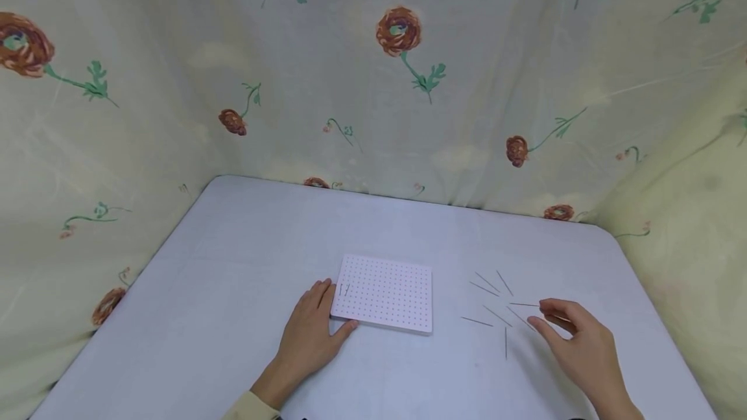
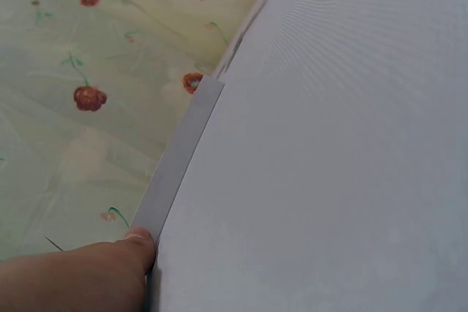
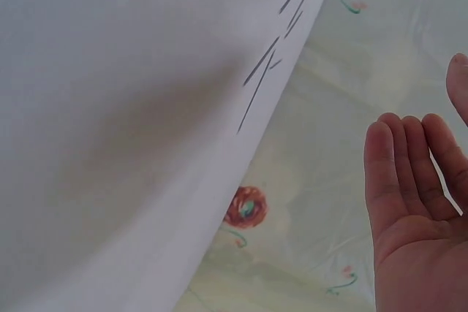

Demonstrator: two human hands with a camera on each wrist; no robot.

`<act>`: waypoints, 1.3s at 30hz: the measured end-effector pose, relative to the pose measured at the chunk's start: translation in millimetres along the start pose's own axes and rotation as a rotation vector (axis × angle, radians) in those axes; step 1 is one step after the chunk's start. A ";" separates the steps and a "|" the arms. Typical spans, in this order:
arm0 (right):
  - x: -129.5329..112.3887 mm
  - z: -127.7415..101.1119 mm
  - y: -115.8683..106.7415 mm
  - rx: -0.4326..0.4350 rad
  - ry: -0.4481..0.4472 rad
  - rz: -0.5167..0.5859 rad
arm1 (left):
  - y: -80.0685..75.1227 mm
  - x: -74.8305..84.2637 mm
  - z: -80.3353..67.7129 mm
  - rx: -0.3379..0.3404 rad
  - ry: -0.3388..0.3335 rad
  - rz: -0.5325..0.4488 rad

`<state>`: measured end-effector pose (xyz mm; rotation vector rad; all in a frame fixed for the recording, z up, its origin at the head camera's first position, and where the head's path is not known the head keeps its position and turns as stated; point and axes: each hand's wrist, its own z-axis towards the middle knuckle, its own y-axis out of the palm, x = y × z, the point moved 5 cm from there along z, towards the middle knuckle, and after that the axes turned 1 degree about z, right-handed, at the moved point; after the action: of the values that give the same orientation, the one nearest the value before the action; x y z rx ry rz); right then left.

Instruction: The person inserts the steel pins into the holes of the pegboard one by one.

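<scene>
A white board (image 1: 385, 293) with rows of small holes lies flat mid-table. At its near left corner is my left hand (image 1: 312, 329), its fingers along the left side and its thumb against the front edge. In the left wrist view that thumb (image 2: 121, 261) presses on the board's side wall (image 2: 179, 155). A couple of short thin dark sticks (image 1: 347, 290) stand in holes near the left edge. Over several thin dark sticks (image 1: 476, 321) on the table hovers my right hand (image 1: 583, 342), thumb and straight fingers apart, nothing between them in the right wrist view.
The loose sticks (image 3: 261, 61) lie scattered at different angles to the right of the board. White covering spreads over the table (image 1: 245, 245). Behind and at both sides hangs a flowered curtain (image 1: 327, 70).
</scene>
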<state>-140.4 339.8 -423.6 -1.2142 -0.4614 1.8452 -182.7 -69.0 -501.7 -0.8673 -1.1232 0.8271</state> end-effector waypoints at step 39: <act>56.0 -9.6 4.0 -0.274 0.143 -0.154 | 1.1 -1.0 0.7 -0.011 -0.013 -0.013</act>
<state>-142.7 381.7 -462.2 -1.4394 -0.7237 1.5883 -183.7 -69.4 -503.0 -0.8642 -1.1447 0.8176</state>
